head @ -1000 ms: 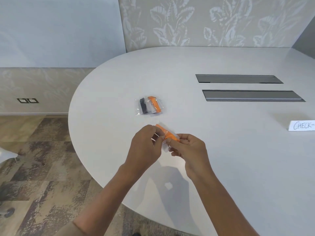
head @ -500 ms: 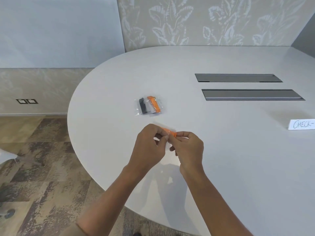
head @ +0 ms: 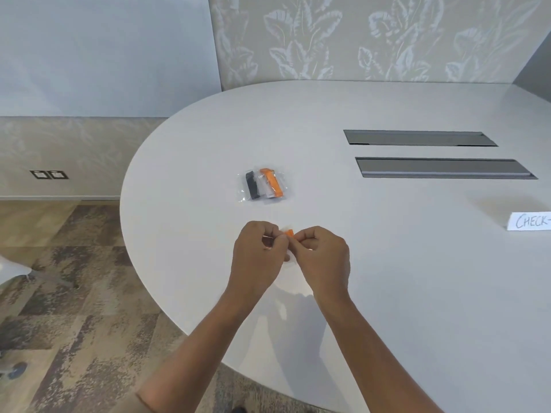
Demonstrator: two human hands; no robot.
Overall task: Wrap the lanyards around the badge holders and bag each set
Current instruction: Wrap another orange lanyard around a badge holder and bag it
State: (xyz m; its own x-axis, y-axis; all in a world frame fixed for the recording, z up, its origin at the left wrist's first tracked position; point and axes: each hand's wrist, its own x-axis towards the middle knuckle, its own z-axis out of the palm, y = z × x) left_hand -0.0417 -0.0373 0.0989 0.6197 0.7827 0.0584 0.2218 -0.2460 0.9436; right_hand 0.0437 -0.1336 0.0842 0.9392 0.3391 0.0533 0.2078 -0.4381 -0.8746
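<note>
My left hand (head: pixel 258 257) and my right hand (head: pixel 323 260) meet above the near part of the white table (head: pixel 387 263). Both pinch one small bagged set: an orange lanyard (head: pixel 289 233) peeks out between the fingertips, and a bit of clear plastic shows below them. Most of that set is hidden by my fingers. Farther back on the table lies a clear bag (head: pixel 264 186) holding a black lanyard bundle and an orange one with a pale badge holder.
Two grey cable hatches (head: pixel 441 168) are set into the table at the back right. A white card reading "CHECK-" (head: pixel 529 221) stands at the right edge. The table's curved rim runs to my left, with patterned carpet (head: pixel 74 293) beyond.
My hands have drawn closer together and closed over the orange set, which showed as a longer strip a second ago. Now only its tip is visible. The bag behind has not moved.
</note>
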